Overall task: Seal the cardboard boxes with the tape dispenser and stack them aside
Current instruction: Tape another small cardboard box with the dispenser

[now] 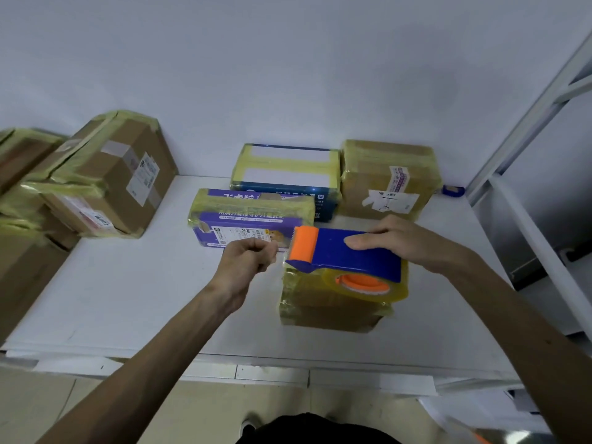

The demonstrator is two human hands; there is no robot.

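- My left hand is curled just beside the roller end of the blue-and-orange plastic tape dispenser; whether it pinches tape, I cannot tell.
- My right hand grips that dispenser over a small tape-wrapped brown cardboard box on the white table.

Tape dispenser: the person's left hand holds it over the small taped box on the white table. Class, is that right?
Not quite. The head view shows the right hand, not the left, holding the tape dispenser over the small taped box on the white table.
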